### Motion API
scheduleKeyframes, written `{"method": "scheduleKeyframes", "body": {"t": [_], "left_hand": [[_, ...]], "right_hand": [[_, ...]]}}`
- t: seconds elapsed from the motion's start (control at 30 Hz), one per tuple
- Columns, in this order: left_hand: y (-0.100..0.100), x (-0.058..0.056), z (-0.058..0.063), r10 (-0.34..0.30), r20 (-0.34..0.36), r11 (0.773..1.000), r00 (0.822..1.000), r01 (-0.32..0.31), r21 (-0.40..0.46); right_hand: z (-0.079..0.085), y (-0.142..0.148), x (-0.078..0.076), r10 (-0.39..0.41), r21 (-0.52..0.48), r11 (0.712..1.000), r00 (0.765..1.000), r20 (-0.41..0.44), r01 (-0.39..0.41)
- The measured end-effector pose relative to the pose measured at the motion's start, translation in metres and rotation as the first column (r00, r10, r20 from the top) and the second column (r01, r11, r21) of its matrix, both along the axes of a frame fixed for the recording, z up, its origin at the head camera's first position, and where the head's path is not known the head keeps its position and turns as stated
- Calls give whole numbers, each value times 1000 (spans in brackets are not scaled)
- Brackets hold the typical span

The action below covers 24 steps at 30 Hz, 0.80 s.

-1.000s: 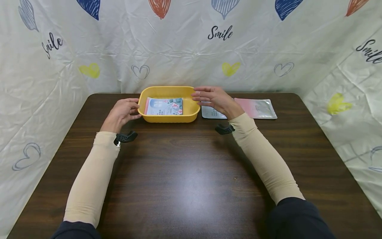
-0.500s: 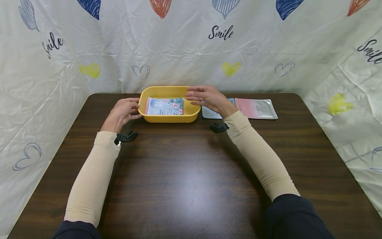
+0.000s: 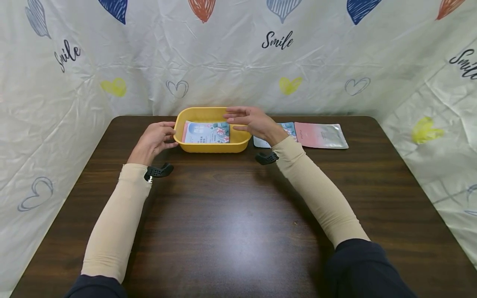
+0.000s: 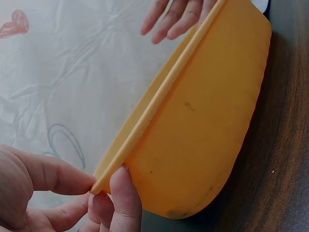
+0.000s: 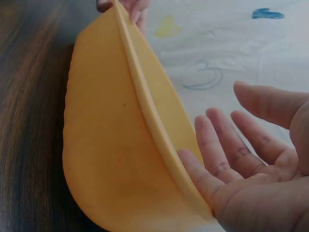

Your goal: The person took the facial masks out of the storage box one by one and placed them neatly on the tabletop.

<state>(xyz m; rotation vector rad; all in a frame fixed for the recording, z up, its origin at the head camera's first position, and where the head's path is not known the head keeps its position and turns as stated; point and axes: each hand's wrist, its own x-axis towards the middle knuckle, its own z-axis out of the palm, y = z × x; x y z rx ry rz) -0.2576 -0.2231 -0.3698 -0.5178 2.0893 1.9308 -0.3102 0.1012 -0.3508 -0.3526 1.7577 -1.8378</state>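
A yellow plastic basin [image 3: 212,148] stands at the back of the table, with a blue floral sachet [image 3: 205,133] lying flat inside and a pink edge showing under it. At its left end, my left hand [image 3: 154,138] pinches the rim, thumb and fingertips on either side of it in the left wrist view. Over the right end reaches my right hand [image 3: 255,123], its fingers spread and relaxed, holding nothing. In the right wrist view those fingers extend over the rim and into the basin's opening.
Right of the basin lie a blue floral sachet [image 3: 288,129], partly hidden by my right hand, and a pink-and-silver sachet [image 3: 321,135]. A white printed cloth [image 3: 231,87] hangs directly behind the dark wooden table [image 3: 223,207].
My right hand has moved left, from the basin's right rim further over its inside. The left hand has stayed at the rim, and the basin has not visibly moved.
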Motion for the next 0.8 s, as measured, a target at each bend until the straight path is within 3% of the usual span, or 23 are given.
{"method": "scheduleKeyframes", "body": {"t": [0.8], "left_hand": [[0, -1, -3, 11, -3, 1000, 1000, -11, -1]], "right_hand": [[-13, -35, -9, -6, 126, 992, 999, -36, 10]]}}
